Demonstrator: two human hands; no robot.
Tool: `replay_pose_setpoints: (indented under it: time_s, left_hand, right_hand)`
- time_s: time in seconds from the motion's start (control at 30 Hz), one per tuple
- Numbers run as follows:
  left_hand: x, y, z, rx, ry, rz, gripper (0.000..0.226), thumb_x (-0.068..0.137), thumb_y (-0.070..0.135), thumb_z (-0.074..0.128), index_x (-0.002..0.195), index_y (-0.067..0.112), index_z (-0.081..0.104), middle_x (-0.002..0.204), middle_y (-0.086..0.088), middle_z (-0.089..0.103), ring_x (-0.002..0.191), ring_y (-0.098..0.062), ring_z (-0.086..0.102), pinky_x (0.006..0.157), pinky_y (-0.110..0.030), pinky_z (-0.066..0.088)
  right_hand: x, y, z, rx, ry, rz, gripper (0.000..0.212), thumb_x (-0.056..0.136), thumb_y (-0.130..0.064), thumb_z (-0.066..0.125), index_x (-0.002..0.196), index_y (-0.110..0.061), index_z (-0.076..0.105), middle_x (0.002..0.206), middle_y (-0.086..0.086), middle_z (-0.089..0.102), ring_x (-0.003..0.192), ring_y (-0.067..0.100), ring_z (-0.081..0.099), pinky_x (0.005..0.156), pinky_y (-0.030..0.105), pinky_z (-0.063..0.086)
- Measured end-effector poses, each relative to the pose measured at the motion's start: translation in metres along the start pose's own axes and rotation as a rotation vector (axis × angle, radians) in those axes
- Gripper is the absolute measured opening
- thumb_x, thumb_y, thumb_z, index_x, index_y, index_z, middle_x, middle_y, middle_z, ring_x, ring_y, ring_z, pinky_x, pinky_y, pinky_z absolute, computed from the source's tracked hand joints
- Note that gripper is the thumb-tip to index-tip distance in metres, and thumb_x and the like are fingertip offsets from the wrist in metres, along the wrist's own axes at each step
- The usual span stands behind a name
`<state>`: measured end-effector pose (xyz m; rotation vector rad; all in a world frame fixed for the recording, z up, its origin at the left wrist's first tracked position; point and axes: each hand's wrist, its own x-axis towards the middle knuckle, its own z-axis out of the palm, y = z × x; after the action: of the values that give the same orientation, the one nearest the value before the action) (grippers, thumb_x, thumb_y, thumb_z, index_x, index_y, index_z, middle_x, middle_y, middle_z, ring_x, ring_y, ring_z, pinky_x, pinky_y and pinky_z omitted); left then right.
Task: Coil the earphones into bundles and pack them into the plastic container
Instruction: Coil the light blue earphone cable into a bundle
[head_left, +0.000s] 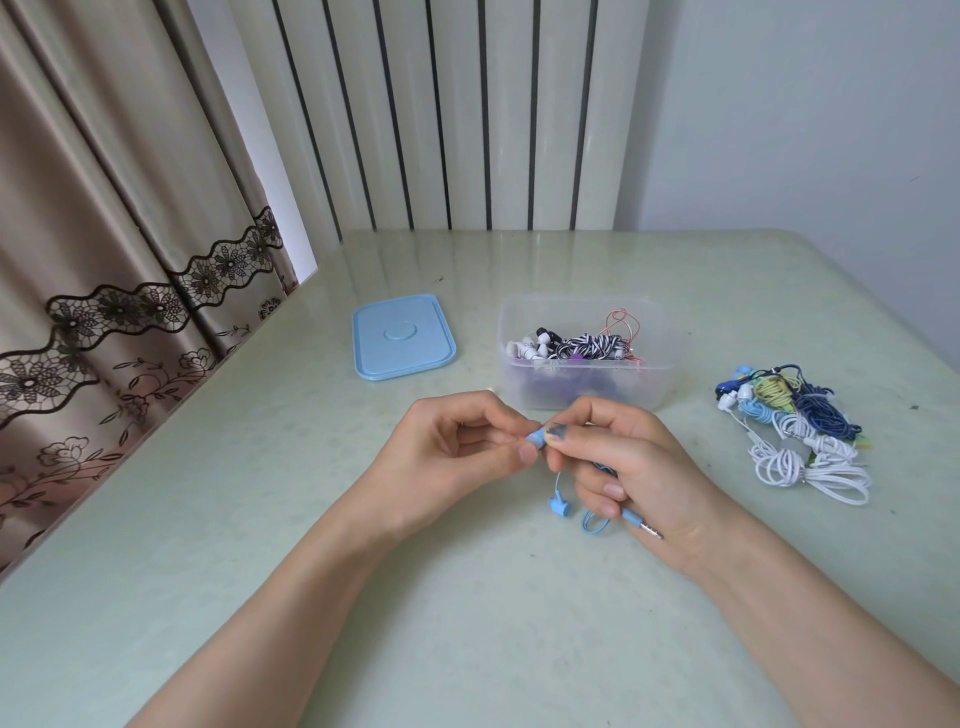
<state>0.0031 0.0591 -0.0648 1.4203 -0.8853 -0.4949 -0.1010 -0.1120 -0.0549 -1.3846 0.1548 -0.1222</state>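
Observation:
A pair of light blue earphones (560, 505) is held above the table's middle. My left hand (452, 457) pinches one blue earbud at its fingertips. My right hand (628, 467) grips the coiled blue cord, with the jack plug sticking out below its palm and a second earbud dangling under it. Behind my hands stands the clear plastic container (587, 387), holding several coiled earphones in black, white, striped and red. To the right lies a pile of loose earphones (795, 431) in white, dark blue, light blue and yellow-green.
The container's light blue lid (402, 338) lies flat to the left of it. A glossy pale green table (467, 623) runs to an edge on the left, with curtains beyond. A striped white panel and a wall stand behind.

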Motion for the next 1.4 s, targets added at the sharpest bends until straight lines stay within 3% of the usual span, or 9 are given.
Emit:
replay_pose_setpoints:
  time_s: [0.3,0.43,0.6,1.03,1.27,1.4]
  left_hand:
    - [-0.0001,0.0007,0.0003,-0.010,-0.003,-0.006,0.024,0.086,0.008,0.073,0.100,-0.011,0.064,0.095,-0.011,0.078,0.094,-0.021,0.072,0.091,-0.030,0.056]
    - [-0.0005,0.0021,0.0010,-0.005,0.005,-0.009,0.014,0.086,0.007,0.072,0.096,-0.003,0.069,0.095,-0.009,0.078,0.093,-0.019,0.072,0.089,-0.028,0.055]
    - [-0.0006,0.0002,-0.0015,-0.011,-0.015,-0.019,0.007,0.090,0.005,0.073,0.097,0.002,0.070,0.098,-0.014,0.077,0.096,-0.024,0.071,0.096,-0.036,0.056]
    - [-0.0011,0.0021,-0.0005,-0.035,-0.026,-0.021,0.008,0.089,0.005,0.073,0.095,0.001,0.070,0.097,-0.013,0.077,0.095,-0.023,0.072,0.094,-0.033,0.056]
    - [-0.0011,0.0009,-0.0014,-0.033,-0.024,-0.018,0.008,0.088,0.005,0.074,0.096,0.003,0.071,0.099,-0.019,0.076,0.095,-0.027,0.070,0.097,-0.040,0.054]
    - [-0.0014,0.0027,-0.0007,-0.050,-0.027,-0.011,0.008,0.087,0.007,0.075,0.094,0.005,0.072,0.099,-0.016,0.077,0.095,-0.024,0.072,0.095,-0.034,0.056]
  right_hand:
    - [0.0003,0.0012,0.0016,0.009,0.006,0.000,0.006,0.087,-0.009,0.066,0.085,-0.004,0.062,0.072,0.007,0.064,0.039,0.008,0.026,0.037,0.021,0.027]
    - [-0.0006,0.0022,0.0012,0.013,0.005,0.007,0.006,0.086,-0.010,0.066,0.085,-0.005,0.062,0.073,0.008,0.064,0.039,0.008,0.026,0.037,0.021,0.027]
    - [-0.0020,-0.0001,0.0028,0.012,0.012,0.015,0.008,0.092,-0.004,0.059,0.084,-0.003,0.061,0.071,0.007,0.063,0.038,0.008,0.025,0.037,0.021,0.026]
    - [-0.0038,-0.0025,0.0046,0.012,-0.002,0.030,0.013,0.092,-0.004,0.058,0.080,-0.006,0.061,0.071,0.007,0.064,0.038,0.008,0.026,0.038,0.021,0.026]
    - [-0.0039,-0.0028,0.0048,0.028,-0.005,0.036,0.013,0.092,-0.004,0.058,0.080,-0.006,0.062,0.071,0.007,0.063,0.037,0.007,0.026,0.037,0.021,0.026]
    - [-0.0040,-0.0020,0.0050,0.069,-0.012,0.042,0.013,0.092,-0.004,0.057,0.079,-0.006,0.062,0.070,0.007,0.062,0.037,0.007,0.025,0.036,0.020,0.026]
